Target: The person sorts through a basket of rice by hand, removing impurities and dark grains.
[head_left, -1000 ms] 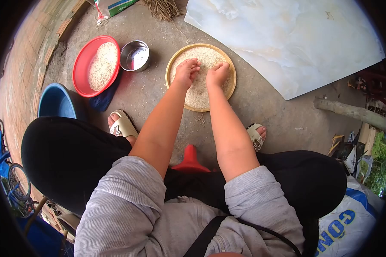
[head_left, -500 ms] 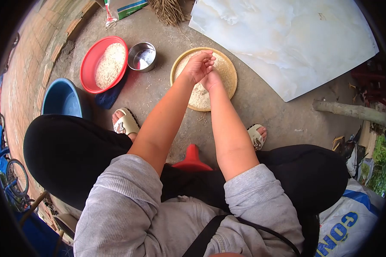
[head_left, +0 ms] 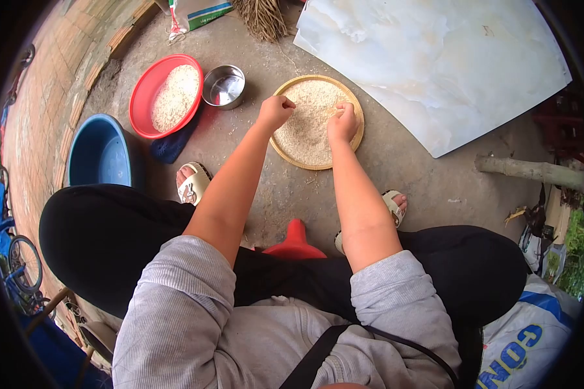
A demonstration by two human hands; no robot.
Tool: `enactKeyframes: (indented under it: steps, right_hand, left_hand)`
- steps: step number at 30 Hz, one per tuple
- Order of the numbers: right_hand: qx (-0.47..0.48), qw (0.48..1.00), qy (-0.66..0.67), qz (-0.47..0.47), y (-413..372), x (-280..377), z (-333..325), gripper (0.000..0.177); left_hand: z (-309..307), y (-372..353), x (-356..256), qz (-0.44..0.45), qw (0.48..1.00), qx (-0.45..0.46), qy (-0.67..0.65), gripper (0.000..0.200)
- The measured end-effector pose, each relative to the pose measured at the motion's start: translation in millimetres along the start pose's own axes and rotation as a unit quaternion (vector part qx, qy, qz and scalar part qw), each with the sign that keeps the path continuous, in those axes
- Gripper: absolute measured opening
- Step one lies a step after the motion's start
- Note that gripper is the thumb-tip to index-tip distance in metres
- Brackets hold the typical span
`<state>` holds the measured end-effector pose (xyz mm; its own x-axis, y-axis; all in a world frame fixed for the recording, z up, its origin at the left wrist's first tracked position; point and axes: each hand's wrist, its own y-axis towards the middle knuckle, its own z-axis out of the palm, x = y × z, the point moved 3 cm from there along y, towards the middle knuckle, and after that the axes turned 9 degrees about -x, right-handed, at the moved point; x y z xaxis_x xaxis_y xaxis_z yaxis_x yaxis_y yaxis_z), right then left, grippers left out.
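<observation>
A round woven tray (head_left: 313,166) lies on the ground in front of me, spread with pale, rice-like grain (head_left: 308,136). Over its left rim is my left hand (head_left: 275,113), the fingers closed in a pinch. My right hand (head_left: 344,123) is at the right side of the tray, also closed, with thumb and forefinger pressed together. Whatever the fingers of either hand hold, if anything, is too small to make out. A space of grain separates the two hands.
Left of the tray stand a steel bowl (head_left: 235,100), a red basin (head_left: 136,107) with pale grain, and a blue basin (head_left: 104,152). A marbled sheet (head_left: 435,65) lies at upper right, near a log (head_left: 529,170). A red plastic piece (head_left: 295,240) is between my legs.
My hands were together over the middle of the tray, fingers loosely curled. Now they are apart, left hand at the left rim and right hand toward the right, both closed.
</observation>
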<state>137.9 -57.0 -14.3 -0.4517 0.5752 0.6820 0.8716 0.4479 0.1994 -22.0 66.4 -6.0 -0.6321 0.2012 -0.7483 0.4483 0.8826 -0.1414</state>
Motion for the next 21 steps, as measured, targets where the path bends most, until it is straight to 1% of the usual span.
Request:
enactKeyframes:
  steps: [1, 3, 4, 5, 8, 10, 14, 16, 17, 19, 21]
  right_hand:
    - [-0.006, 1.0, -0.001, -0.008, -3, -5, 0, 0.017]
    - [-0.009, 1.0, -0.002, -0.002, -8, -10, 0, 0.016]
    - [-0.012, 1.0, -0.002, 0.003, -8, -9, -1, 0.015]
    - [-0.014, 1.0, -0.002, 0.002, -8, -8, -2, 0.015]
    - [0.007, 0.999, -0.032, -0.011, -8, -5, -6, 0.015]
    - [0.016, 0.996, -0.091, -0.002, -10, 1, -10, 0.015]
    - [0.017, 0.997, -0.075, -0.007, -12, 4, -16, 0.013]
    - [0.009, 0.997, -0.068, 0.022, -14, -1, -19, 0.011]
    - [0.007, 0.997, -0.069, 0.022, -13, -4, -21, 0.011]
    - [0.051, 0.995, -0.067, 0.053, -13, -11, -20, 0.014]
    - [0.043, 0.996, -0.057, 0.056, -14, -14, -19, 0.013]
  left_hand:
    - [6, -5, 0, 0.0, 1.0, 0.001, 0.0, 0.013]
    - [20, -15, -9, 0.058, 0.998, 0.014, -0.004, 0.014]
    - [26, -19, -15, 0.074, 0.997, 0.024, 0.016, 0.014]
    - [32, -23, -21, 0.081, 0.996, 0.041, 0.002, 0.013]
    - [48, -30, -33, 0.107, 0.994, 0.033, 0.006, 0.013]
    - [58, -30, -35, 0.145, 0.989, 0.017, 0.019, 0.012]
    - [67, -30, -33, 0.142, 0.989, -0.002, 0.033, 0.012]
    - [69, -31, -35, 0.114, 0.993, -0.018, 0.031, 0.012]
    - [71, -32, -38, 0.116, 0.993, -0.017, 0.029, 0.012]
    - [75, -34, -38, 0.1, 0.991, -0.03, 0.089, 0.012]
    - [76, -33, -35, 0.101, 0.99, -0.027, 0.1, 0.013]
